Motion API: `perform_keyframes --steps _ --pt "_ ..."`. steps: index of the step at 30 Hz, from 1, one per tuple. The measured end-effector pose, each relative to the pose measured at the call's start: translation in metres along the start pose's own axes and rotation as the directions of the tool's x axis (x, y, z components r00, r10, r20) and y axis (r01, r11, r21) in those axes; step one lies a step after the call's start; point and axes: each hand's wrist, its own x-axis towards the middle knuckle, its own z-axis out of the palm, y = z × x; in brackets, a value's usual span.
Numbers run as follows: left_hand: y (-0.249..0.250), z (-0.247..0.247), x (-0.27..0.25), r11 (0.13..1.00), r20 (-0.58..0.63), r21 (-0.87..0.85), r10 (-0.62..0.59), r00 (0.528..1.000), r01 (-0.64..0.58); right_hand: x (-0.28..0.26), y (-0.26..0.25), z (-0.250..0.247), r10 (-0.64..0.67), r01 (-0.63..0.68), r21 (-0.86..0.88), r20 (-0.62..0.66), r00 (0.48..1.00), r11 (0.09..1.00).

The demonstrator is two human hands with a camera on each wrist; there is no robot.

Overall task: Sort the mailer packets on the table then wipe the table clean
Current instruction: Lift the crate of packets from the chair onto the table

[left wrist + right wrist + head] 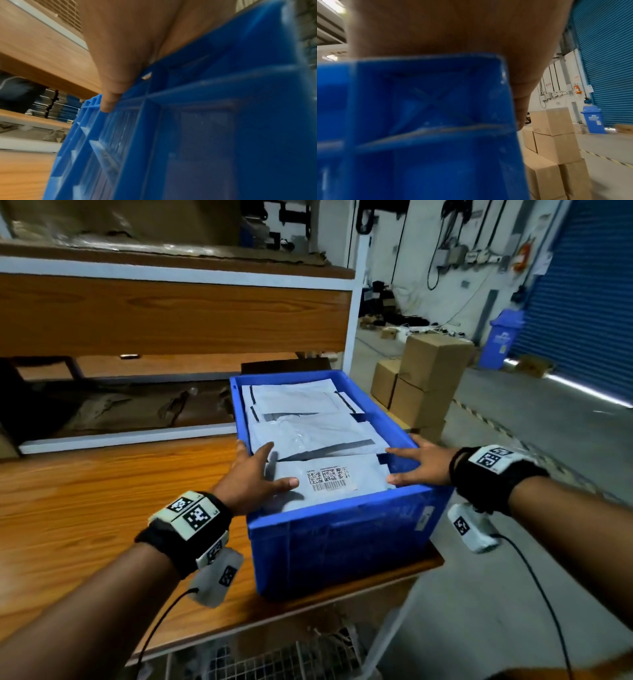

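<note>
A blue plastic crate [342, 542] stands on the right end of the wooden table [85, 508], near its front right corner. Several grey mailer packets [308, 426] lie stacked inside; the nearest one [359, 484] carries a barcode label. My left hand [253, 474] straddles the crate's left rim, fingers stretched out, thumb resting on the nearest packet. My right hand [421, 465] straddles the right rim the same way, fingers straight. In the left wrist view the left hand [123, 40] lies along the ribbed crate wall [205, 135]. In the right wrist view the right hand [453, 27] covers the crate's corner [428, 148].
A wooden shelf unit [171, 316] rises behind the table. Stacked cardboard boxes [428, 378] stand on the floor to the right, with a blue bin [503, 337] and a blue roller shutter [589, 302] beyond. Wire mesh [291, 655] sits under the table's front edge.
</note>
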Motion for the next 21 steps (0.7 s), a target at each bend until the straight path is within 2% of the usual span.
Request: perform_keyframes --steps 7,11,14,18,21 --pt "0.009 0.005 0.005 1.000 -0.041 0.013 -0.022 0.999 0.023 0.011 0.011 0.005 -0.042 0.046 0.058 -0.068 0.997 0.997" --pt "0.013 0.006 -0.001 0.998 -0.077 -0.059 -0.029 0.997 0.024 0.007 0.017 0.011 -0.089 0.106 0.153 -0.113 0.990 0.982" --pt "0.014 0.000 -0.017 0.987 -0.148 -0.161 -0.029 0.989 0.005 0.000 0.022 0.012 -0.160 0.182 0.189 -0.124 0.979 0.965" --pt "0.003 0.005 -0.063 0.946 -0.294 -0.314 -0.017 0.956 -0.080 -0.020 0.053 0.029 -0.298 0.347 0.215 -0.229 0.927 0.913" --pt "0.000 0.047 -0.094 0.926 -0.312 -0.369 -0.047 0.949 -0.076 -0.029 0.073 0.052 -0.352 0.472 0.240 -0.410 0.842 0.848"
